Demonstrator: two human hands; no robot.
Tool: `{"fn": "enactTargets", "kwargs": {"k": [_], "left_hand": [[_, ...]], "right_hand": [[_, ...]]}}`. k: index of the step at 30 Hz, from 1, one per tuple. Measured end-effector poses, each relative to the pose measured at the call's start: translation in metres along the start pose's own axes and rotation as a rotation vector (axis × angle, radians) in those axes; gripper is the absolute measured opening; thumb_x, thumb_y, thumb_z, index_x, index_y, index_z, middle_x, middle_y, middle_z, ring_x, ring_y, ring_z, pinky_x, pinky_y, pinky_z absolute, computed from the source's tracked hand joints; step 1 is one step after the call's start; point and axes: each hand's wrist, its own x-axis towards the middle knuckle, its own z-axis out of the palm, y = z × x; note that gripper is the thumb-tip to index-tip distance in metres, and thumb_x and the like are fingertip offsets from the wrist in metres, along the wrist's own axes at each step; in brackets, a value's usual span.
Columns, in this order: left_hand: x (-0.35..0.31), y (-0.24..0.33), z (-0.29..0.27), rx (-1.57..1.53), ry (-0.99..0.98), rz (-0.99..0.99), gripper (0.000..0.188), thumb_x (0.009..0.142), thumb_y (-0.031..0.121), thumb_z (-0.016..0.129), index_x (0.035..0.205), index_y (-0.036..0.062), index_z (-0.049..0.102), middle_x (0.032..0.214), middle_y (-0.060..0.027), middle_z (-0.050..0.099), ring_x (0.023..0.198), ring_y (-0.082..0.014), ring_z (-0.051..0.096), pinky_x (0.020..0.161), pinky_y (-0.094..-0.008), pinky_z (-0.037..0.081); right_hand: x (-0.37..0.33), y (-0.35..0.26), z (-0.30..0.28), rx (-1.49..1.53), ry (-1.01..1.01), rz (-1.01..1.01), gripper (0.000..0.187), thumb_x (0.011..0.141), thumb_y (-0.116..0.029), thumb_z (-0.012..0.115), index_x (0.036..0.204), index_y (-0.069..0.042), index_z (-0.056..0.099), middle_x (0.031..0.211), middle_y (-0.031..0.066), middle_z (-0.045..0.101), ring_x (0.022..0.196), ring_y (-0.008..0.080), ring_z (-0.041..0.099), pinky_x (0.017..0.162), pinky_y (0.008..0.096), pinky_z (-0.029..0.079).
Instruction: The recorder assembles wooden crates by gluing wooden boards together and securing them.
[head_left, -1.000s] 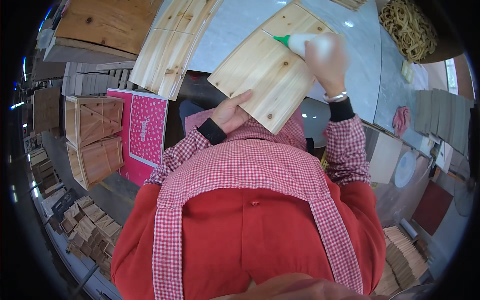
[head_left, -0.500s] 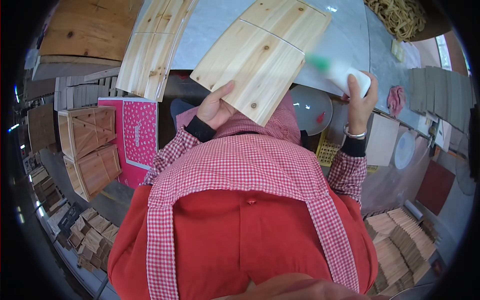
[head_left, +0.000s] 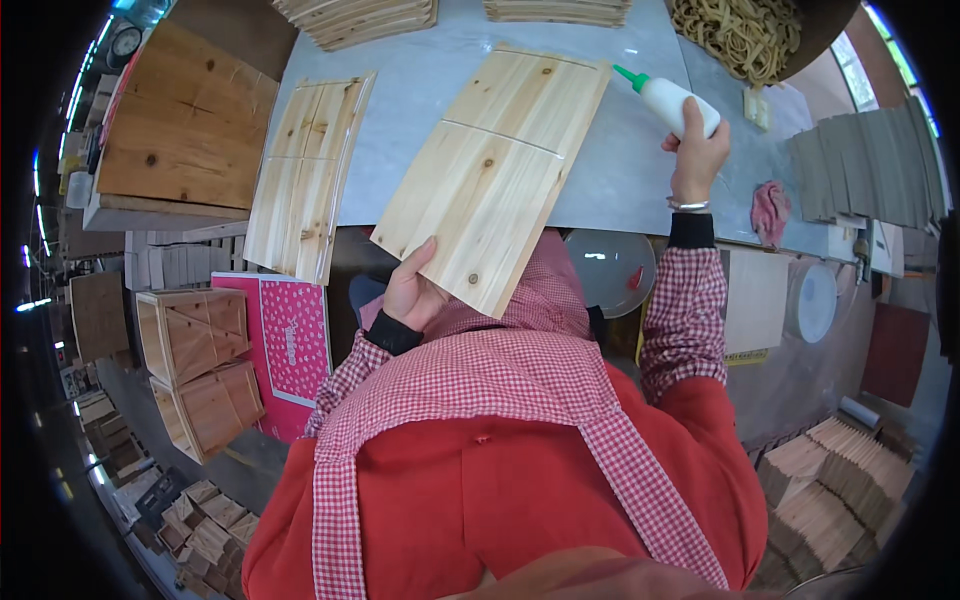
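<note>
A pale knotty wooden board [head_left: 497, 150] with a narrow groove across it lies partly over the table's near edge. My left hand [head_left: 412, 285] grips its near left corner, thumb on top and fingers underneath. My right hand [head_left: 697, 155] is wrapped round a white squeeze bottle [head_left: 672, 103] with a green nozzle. The bottle is tilted, and its nozzle tip points at the board's far right corner; whether it touches the wood I cannot tell. Left of that board, a second grooved wooden board [head_left: 306, 175] overhangs the same table edge.
Stacks of thin boards [head_left: 360, 18] stand along the far side of the grey table [head_left: 420, 75]. A brown wooden box [head_left: 185, 115] is at the left. A bowl of tan bands [head_left: 738, 35], a pink cloth [head_left: 769, 213] and a stack of grey slats [head_left: 868, 165] are at the right.
My right hand has carried the bottle farther out, bringing its nozzle to the board's far right corner. The whole scene has shifted lower, showing more of the table's far side.
</note>
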Motion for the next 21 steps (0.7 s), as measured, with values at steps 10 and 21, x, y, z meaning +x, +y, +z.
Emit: {"fn": "enactTargets", "kwargs": {"k": [10, 21], "left_hand": [[-0.003, 0.004, -0.011, -0.019, 0.038, -0.009, 0.056, 0.094, 0.015, 0.054, 0.141, -0.0008, 0.029, 0.140, -0.0184, 0.043, 0.129, -0.0315, 0.045, 0.107, -0.0487, 0.039], [0.028, 0.016, -0.014, 0.010, -0.011, 0.085, 0.053, 0.097, 0.017, 0.050, 0.142, -0.0010, 0.028, 0.140, -0.0202, 0.043, 0.129, -0.0316, 0.045, 0.107, -0.0486, 0.039]], "right_hand": [[-0.027, -0.002, -0.011, -0.087, -0.174, 0.010, 0.030, 0.086, -0.025, 0.069, 0.094, 0.001, 0.056, 0.073, 0.0067, 0.059, 0.046, 0.0100, 0.050, 0.038, 0.0241, 0.041], [-0.117, -0.035, -0.036, -0.088, -0.451, 0.050, 0.037, 0.086, -0.026, 0.070, 0.105, 0.002, 0.054, 0.080, 0.0055, 0.059, 0.056, 0.0082, 0.053, 0.041, 0.0218, 0.041]]}}
